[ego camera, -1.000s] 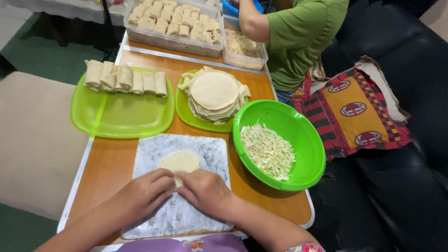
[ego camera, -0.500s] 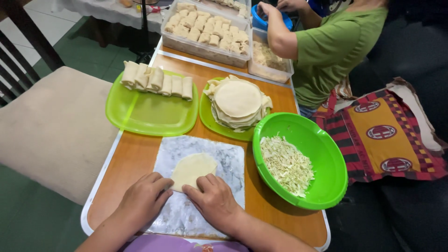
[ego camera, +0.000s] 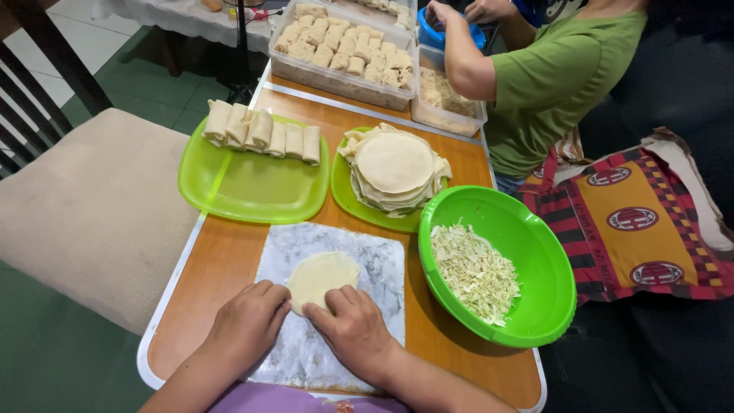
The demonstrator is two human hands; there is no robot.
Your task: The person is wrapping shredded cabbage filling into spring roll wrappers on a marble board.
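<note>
A cushioned chair seat [ego camera: 92, 206] sits off the left edge of the bench [ego camera: 222, 268]. Toward the far-left corner a green tray [ego camera: 252, 187] carries a row of rolled wrappers [ego camera: 264, 134] along its far side. At the near edge lies a marbled board [ego camera: 382, 264], and on it a round wrapper [ego camera: 323, 277], flat and pale, near the board's middle. The left hand [ego camera: 246, 325] rests palm down on the board, fingers curled loosely, its fingertips touching the wrapper's near-left rim. Just beside it the right hand [ego camera: 353, 330] lies flat too, fingers stretched forward and pressing on the wrapper's near edge. Neither hand pinches or lifts anything; both simply bear down on the dough.

Beyond the board, mid-bench, a green plate [ego camera: 348, 200] holds a stack of round wrappers [ego camera: 396, 170]. To its right, at the right edge, a big green bowl [ego camera: 535, 252] holds shredded cabbage [ego camera: 472, 269] heaped on its left side. At the far edge stand a clear tub of pale pieces [ego camera: 344, 50] and, right of it, a smaller tub [ego camera: 447, 95] of filling. Another person in a green shirt [ego camera: 558, 84] sits past the far-right corner, hands over a blue bowl [ego camera: 436, 34]. A red patterned cloth [ego camera: 634, 222] lies off the right edge.
</note>
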